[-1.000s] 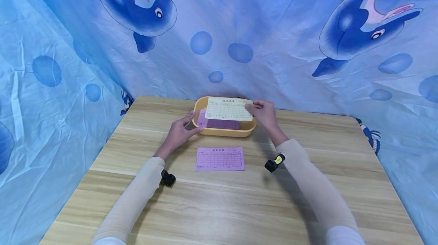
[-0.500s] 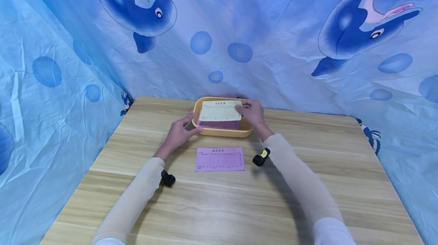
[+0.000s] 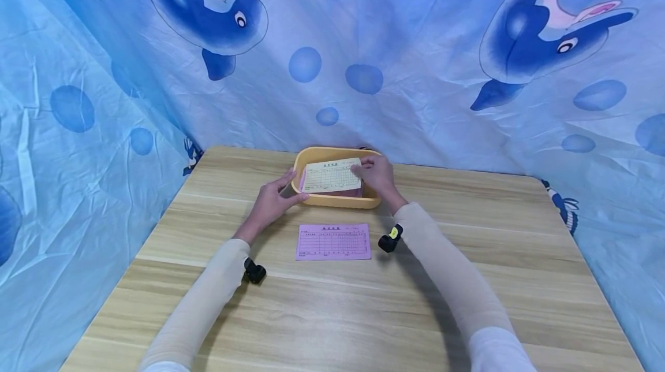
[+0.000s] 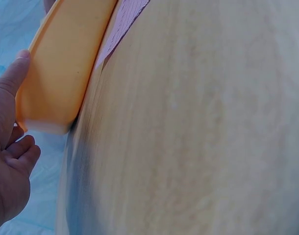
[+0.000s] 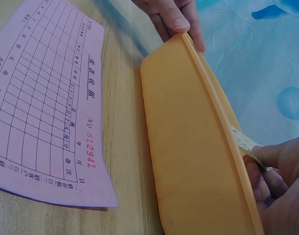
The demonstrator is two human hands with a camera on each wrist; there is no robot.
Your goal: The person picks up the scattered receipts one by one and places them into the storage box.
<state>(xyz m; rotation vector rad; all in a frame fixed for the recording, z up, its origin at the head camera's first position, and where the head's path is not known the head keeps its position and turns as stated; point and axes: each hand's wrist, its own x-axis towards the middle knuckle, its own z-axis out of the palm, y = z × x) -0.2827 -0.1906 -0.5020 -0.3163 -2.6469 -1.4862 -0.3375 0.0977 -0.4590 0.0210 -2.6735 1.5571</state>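
A yellow tray (image 3: pixel 337 201) stands at the table's far middle, with pink sheets (image 3: pixel 347 192) inside. My left hand (image 3: pixel 290 187) holds its left end, thumb against the wall (image 4: pixel 14 73) and a finger over the rim. My right hand (image 3: pixel 359 171) pinches the right edge of a cream printed form (image 3: pixel 330 176), which lies low over the pink sheets in the tray. In the right wrist view the right hand's fingers (image 5: pixel 279 183) pinch the form (image 5: pixel 240 140) just behind the tray rim (image 5: pixel 223 132). A single pink form (image 3: pixel 333 241) lies flat on the table in front of the tray.
The wooden table (image 3: pixel 467 279) is walled on three sides by a blue dolphin-print sheet (image 3: pixel 415 71). A black wrist camera sits on each sleeve (image 3: pixel 254 271) (image 3: pixel 389 238). The pink form (image 5: pixel 46 107) lies close to the tray's front wall.
My right hand has brought the cream form leftward and down from above the tray's rim into the tray. The left hand and the pink form on the table have stayed put.
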